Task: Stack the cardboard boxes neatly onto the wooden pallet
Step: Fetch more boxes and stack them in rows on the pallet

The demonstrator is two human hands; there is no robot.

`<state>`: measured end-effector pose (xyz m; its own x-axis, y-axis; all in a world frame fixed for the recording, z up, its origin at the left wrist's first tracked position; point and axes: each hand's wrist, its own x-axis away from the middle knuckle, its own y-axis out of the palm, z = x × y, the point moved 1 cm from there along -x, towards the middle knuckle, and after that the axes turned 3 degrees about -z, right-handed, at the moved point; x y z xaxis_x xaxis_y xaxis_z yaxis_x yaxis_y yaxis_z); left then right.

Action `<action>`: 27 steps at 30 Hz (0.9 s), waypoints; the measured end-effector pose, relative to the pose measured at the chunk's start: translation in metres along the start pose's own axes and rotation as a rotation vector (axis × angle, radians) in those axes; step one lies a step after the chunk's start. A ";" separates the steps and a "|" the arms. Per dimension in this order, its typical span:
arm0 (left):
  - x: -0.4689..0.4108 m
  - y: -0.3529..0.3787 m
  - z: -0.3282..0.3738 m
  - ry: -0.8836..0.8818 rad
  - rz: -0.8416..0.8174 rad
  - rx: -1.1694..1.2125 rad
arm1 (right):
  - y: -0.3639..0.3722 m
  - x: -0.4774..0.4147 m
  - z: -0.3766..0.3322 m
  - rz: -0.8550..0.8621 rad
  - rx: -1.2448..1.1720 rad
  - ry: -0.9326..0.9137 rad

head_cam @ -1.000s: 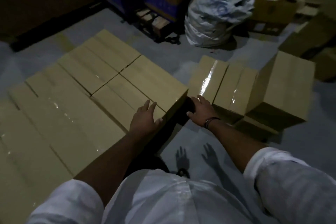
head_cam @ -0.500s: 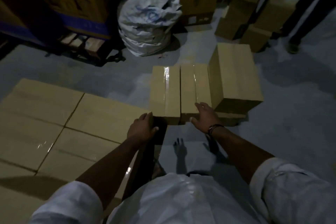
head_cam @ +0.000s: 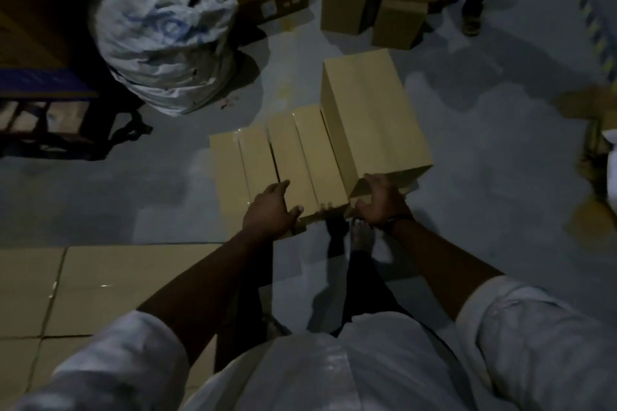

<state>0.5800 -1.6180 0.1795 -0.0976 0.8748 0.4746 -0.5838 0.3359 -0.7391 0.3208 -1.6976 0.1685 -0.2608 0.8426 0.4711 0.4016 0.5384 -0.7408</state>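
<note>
Left hand (head_cam: 270, 210) lies palm-down on the near end of a low tan cardboard box (head_cam: 300, 157). Fingers loose and nearly straight, thumb against the near edge, clamped on nothing. Right hand (head_cam: 380, 202) has its fingers curled round the near lower corner of a tall tan cardboard box (head_cam: 370, 117) and grips it. Dark band (head_cam: 395, 222) on that wrist.

Tall box: plain matte faces, rectangular, rising above the low one and touching its right side. Its underside is in shadow, so can't tell what it rests on.

Low box: flat, rectangular, with a glossy tape strip down the top seam. It sits on the grey concrete floor (head_cam: 500, 177). Second low tan cardboard box (head_cam: 233, 170) is just left of it, with a thin dark gap between them.

Lower left is a layer of tan cardboard boxes (head_cam: 100, 284), tops flush and butted edge to edge, with tape glinting. What carries them is hidden. A strip of floor separates them from the low boxes.

Back left: crumpled white woven sack with blue print (head_cam: 163, 37). Back centre: pile of brown cartons (head_cam: 350, 7). Top right: another person's dark-trousered legs (head_cam: 470, 10).
</note>
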 end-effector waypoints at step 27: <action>-0.420 0.086 0.156 -0.255 -0.056 0.269 | -0.114 -0.416 0.162 -0.105 0.132 0.036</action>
<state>0.4449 -2.0110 -0.0082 -0.2374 0.7315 0.6392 -0.7815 0.2470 -0.5730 0.2415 -2.1106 -0.0203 -0.2625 0.7824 0.5648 0.2547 0.6207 -0.7415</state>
